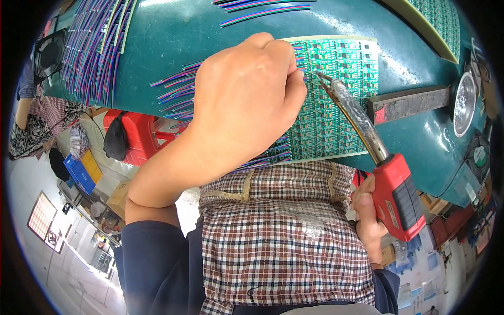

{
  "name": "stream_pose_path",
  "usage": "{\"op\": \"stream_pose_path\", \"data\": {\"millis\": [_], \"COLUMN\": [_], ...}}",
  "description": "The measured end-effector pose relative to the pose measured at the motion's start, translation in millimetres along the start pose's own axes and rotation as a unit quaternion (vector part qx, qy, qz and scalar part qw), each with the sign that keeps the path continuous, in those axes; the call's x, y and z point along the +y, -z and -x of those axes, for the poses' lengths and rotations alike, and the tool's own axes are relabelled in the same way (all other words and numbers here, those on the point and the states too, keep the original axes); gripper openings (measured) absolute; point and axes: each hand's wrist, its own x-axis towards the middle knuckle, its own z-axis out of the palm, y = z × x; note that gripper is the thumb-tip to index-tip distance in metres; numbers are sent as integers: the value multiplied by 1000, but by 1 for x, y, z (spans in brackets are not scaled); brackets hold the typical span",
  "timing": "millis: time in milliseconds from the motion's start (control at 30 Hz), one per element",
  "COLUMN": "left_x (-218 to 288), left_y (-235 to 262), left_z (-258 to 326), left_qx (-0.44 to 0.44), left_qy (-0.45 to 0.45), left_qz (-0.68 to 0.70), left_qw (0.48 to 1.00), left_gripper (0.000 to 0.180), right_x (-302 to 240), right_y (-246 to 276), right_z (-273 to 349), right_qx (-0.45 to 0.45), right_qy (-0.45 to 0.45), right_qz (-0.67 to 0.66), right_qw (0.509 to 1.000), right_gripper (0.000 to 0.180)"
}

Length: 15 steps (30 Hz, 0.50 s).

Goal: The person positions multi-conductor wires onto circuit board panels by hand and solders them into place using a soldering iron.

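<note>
My right hand (pixel 369 218) grips a soldering iron (pixel 395 194) by its red and black handle. The iron's long metal barrel slants up and left, so its tip is over a panel of small green circuit boards (pixel 336 105). Curled closed above the panel's left part, my left hand (pixel 247 94) has its thumb and fingers pressed together close to the tip. Whatever lies between those fingertips is hidden. Bundles of thin multicoloured wires (pixel 181 86) stick out leftward from the panel, partly under my left hand and wrist.
A dark bar-shaped block (pixel 409 104) lies right of the panel, beside a round metal dish (pixel 465 105). More wires (pixel 268 13) lie at the far side of the green table (pixel 157 31). Wired panels (pixel 94 52) are at left, a stack of boards (pixel 438 26) at far right.
</note>
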Motion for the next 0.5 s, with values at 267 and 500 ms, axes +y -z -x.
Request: {"op": "stream_pose_path", "data": {"millis": [267,500], "left_x": [-1,-1], "left_y": [0,2], "left_z": [0,-2], "left_qx": [2,-10], "left_qy": [-8,-6], "left_qz": [-11,-3], "left_qw": [1000,1000], "left_gripper": [17,19], "right_x": [5,3], "right_y": [6,4], "right_z": [7,1], "right_qx": [-10,-10], "right_qy": [9,7], "right_qz": [33,9], "right_qw": [999,1000], "right_gripper": [13,8]}}
